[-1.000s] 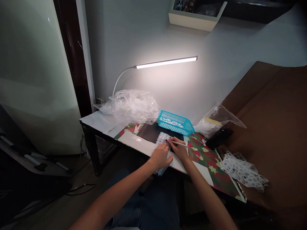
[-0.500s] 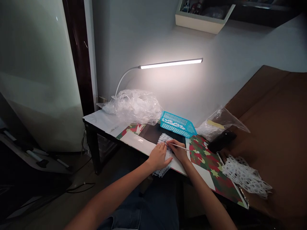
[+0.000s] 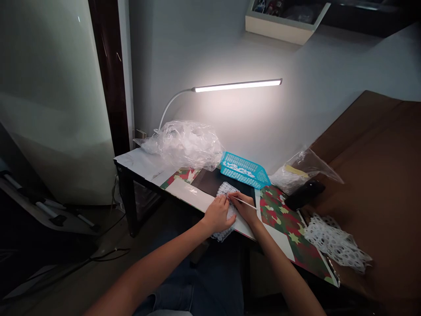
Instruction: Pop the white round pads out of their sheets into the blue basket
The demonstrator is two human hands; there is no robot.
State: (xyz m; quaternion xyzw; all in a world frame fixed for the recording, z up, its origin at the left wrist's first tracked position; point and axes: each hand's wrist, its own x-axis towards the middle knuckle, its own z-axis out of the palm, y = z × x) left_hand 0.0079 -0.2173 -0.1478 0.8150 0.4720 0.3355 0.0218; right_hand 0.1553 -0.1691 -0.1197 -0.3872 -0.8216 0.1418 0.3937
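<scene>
A small white sheet studded with round dots [image 3: 225,189] lies on a dark mat at the table's near edge. My left hand [image 3: 218,215] lies on it, fingers curled and pressing it down. My right hand [image 3: 242,206] pinches a thin pale stick [image 3: 247,203] like a pen, its tip meeting the sheet just beyond my left fingertips. The two hands touch each other over the sheet.
A turquoise plastic basket [image 3: 245,170] stands behind the sheet, under a lit bar lamp [image 3: 237,84]. Crumpled clear plastic [image 3: 183,145] lies at the back left, a clear bag [image 3: 301,171] and a dark object [image 3: 305,193] to the right. Punched-out white sheets [image 3: 335,245] lie far right on brown board. Camouflage-patterned paper [image 3: 289,224] covers the table.
The view has shifted slightly. Both hands stay on the dotted sheet, the stick tip working at nearly the same spot.
</scene>
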